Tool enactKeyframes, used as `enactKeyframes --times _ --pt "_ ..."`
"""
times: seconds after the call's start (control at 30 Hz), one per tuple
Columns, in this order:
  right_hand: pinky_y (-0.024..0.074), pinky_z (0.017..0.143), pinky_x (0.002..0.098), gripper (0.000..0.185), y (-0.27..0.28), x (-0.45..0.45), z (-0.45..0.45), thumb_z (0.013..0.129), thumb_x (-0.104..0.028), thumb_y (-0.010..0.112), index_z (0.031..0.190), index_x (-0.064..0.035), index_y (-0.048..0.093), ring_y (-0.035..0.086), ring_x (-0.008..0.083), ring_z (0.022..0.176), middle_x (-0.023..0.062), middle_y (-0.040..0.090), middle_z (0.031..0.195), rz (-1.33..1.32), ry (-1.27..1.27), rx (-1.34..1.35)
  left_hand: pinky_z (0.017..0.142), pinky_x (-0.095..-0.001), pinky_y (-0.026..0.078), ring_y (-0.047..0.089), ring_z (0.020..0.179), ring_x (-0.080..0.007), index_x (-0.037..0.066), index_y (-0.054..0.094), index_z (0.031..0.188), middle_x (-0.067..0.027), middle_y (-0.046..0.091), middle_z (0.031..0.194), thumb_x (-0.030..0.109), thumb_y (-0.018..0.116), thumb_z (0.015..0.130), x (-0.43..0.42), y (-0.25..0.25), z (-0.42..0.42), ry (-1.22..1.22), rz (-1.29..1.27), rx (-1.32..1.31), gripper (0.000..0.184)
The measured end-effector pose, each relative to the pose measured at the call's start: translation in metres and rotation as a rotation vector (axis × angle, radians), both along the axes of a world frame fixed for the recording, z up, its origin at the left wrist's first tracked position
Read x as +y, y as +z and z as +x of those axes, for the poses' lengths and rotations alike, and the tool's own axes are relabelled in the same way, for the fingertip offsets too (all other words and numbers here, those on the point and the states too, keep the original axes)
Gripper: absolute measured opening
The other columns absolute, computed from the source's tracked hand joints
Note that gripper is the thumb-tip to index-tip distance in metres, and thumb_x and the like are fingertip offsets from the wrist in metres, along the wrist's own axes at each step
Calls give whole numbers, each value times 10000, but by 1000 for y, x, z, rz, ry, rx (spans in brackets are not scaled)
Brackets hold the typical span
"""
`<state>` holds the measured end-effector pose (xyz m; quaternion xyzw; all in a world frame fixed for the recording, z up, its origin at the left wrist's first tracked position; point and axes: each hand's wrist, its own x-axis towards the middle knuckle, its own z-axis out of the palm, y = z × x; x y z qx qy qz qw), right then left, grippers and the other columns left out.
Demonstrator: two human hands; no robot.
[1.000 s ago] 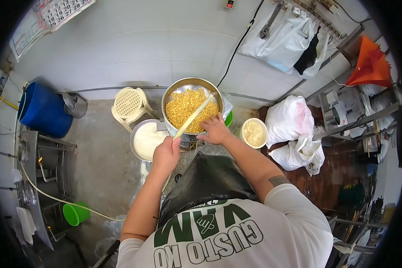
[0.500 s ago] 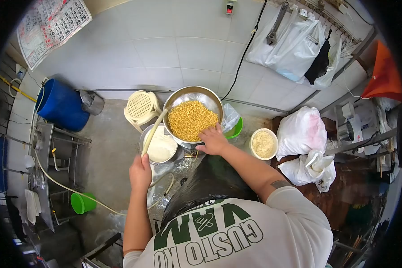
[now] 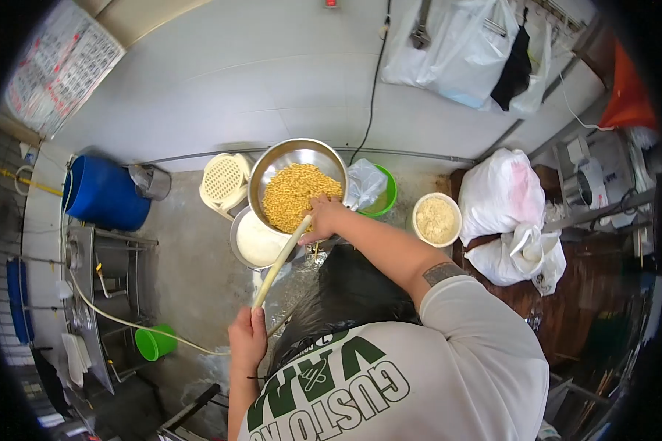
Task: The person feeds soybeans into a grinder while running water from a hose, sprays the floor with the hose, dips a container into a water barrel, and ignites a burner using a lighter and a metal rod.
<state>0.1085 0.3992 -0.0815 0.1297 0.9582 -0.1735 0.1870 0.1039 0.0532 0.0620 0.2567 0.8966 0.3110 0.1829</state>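
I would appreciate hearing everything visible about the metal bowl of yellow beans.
The metal bowl is round and silvery, with a shiny inner wall. Yellow beans lie heaped inside, leaving its far wall bare. The right hand reaches over its near right edge, fingers at the beans. In this view it partly covers the pan of white contents. Its underside is hidden.

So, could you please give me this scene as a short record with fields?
Left hand: holding a pale tube
Tube tip: beside the right hand
Right fingers: over yellow grains at the metal bowl's near edge
Left of bowl: plastic stool, pan with white contents
Right of bowl: green basin, pale tub, white sacks
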Motion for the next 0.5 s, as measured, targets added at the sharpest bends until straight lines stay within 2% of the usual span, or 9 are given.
enactKeyframes --times 0.03,0.07,0.13,0.17,0.2,0.27,0.3,0.33,0.5 --pt "191 1237 576 998 9 -2 10 809 -829 598 1496 -107 559 284 437 1524 225 457 1572 5 -13 15 581 -413 442 471 581 -271 -4 552 830 -201 539 651 315 571 1070 4 2 2 -25 16 -7 399" --pt "191 1237 576 998 4 -7 19 809 -829 598 1496 -107 559 284 437 1524 225 457 1572 1 -37 7 581 -413 442 471 581 -271 -4 552 830 -201 539 651 315 571 1070 10 4 4 -48 11 -15 399" --pt "161 1254 587 864 -8 -22 42 897 -697 602 1487 -67 550 305 440 1513 228 438 1583 112 -79 247 575 -433 444 509 570 -324 -2 561 847 -211 553 657 308 578 1065 22 4 6 -110 27 -4 379" --pt "152 1261 599 709 -12 -26 56 914 -507 686 1437 -43 567 322 440 1501 217 483 1524 119 -83 332 575 -433 444 509 570 -324 -2 561 847 -211 553 657 308 578 1065 29 2 7 -133 25 -14 379" --pt "152 1261 599 709 -18 -26 66 914 -507 686 1437 -43 567 322 440 1501 217 483 1524 120 -102 323 575 -459 450 538 583 -375 -2 559 849 -226 567 668 308 579 1062 36 1 7 -177 20 -6 376" --pt "224 1241 610 597 -28 -26 81 905 -395 681 1380 -50 572 355 430 1473 208 534 1367 85 -51 591 575 -485 455 566 597 -426 -1 556 850 -242 581 680 308 580 1058 51 -4 6 -227 13 -2 373" --pt "228 1240 622 559 -25 -25 79 921 -307 633 1410 -49 546 388 439 1449 210 529 1387 100 -44 550 584 -516 457 584 641 -469 1 555 850 -260 597 703 311 581 1055 61 -9 4 -284 -16 52 372" --pt "228 1240 622 559 -29 -27 78 921 -307 633 1410 -49 546 388 439 1449 210 529 1387 99 -48 548 592 -547 459 601 684 -513 3 554 850 -277 613 726 313 582 1051 71 -13 2 -339 -45 107 370" --pt "210 1239 638 516 -38 -30 75 938 -304 594 1394 -68 554 389 444 1445 189 532 1384 155 -70 553 614 -584 456 613 729 -532 11 556 858 -295 629 758 342 579 1051 112 -21 1 -413 -56 148 384"
